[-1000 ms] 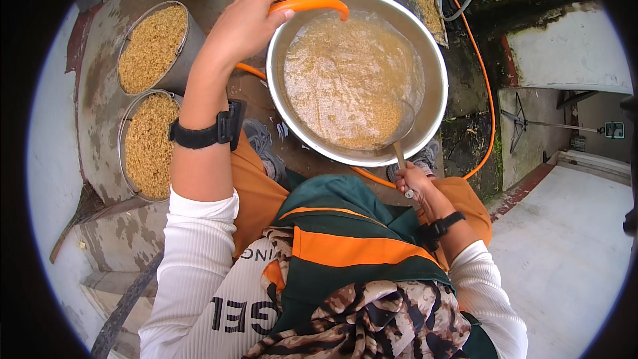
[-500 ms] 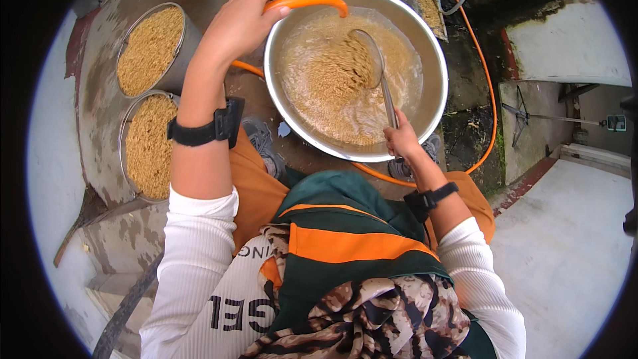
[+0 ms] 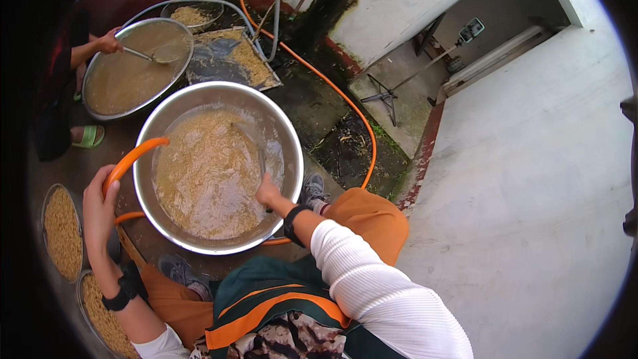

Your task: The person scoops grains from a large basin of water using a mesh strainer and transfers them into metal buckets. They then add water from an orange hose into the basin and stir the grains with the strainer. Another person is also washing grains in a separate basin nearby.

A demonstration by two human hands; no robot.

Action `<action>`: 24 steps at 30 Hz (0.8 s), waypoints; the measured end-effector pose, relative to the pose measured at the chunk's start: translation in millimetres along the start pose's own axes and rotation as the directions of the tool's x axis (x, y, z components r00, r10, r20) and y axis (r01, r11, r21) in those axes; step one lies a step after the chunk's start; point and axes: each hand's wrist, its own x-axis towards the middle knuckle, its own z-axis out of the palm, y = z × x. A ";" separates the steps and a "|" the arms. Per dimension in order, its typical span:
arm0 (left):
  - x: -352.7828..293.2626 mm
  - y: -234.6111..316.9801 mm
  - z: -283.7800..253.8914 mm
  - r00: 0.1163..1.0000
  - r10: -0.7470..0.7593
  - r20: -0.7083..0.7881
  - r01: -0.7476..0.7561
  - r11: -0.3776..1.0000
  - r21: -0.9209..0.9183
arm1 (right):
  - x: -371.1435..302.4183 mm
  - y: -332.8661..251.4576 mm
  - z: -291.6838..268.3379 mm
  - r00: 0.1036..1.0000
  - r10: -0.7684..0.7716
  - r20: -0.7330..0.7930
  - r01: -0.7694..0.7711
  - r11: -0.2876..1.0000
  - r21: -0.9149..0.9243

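A large metal basin (image 3: 290,139) stands on the ground before me, holding cloudy water and tan grain (image 3: 206,166). My left hand (image 3: 100,203), at the basin's left side, is closed round an orange hose (image 3: 136,154). The hose's end curves over the rim toward the grain. Inside the basin's right part, my right hand (image 3: 268,193) grips a metal ladle (image 3: 262,161) by its handle. The ladle's bowl is under the water and grain, so I cannot see it.
At the far left, a person's hand (image 3: 108,42) holds another ladle (image 3: 143,54) in a second basin (image 3: 188,60) of cloudy water. Grain-filled buckets (image 3: 63,233) stand at the left. A grain-strewn board (image 3: 266,78) lies behind. The orange hose runs along the right; a tripod (image 3: 385,96) stands beyond.
The view has swung right, so the basin sits further left and the second basin shows more fully. The ladle's bowl, visible among the grain before, is now submerged. Both hands keep their holds.
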 end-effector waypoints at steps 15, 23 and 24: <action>4.6 -3.3 7.2 0.998 -0.055 0.000 0.055 0.998 -0.016 | -79.1 18.1 -33.8 0.965 -0.261 0.036 0.261 0.965 0.005; 1.6 5.7 5.3 0.998 -0.070 0.007 0.070 0.997 -0.038 | -79.6 66.9 -23.3 0.996 0.045 0.077 -0.036 0.992 -0.118; 1.8 6.9 5.1 0.997 -0.072 0.006 0.072 0.997 -0.028 | -85.7 67.3 -20.7 0.992 0.025 0.123 -0.034 0.997 0.071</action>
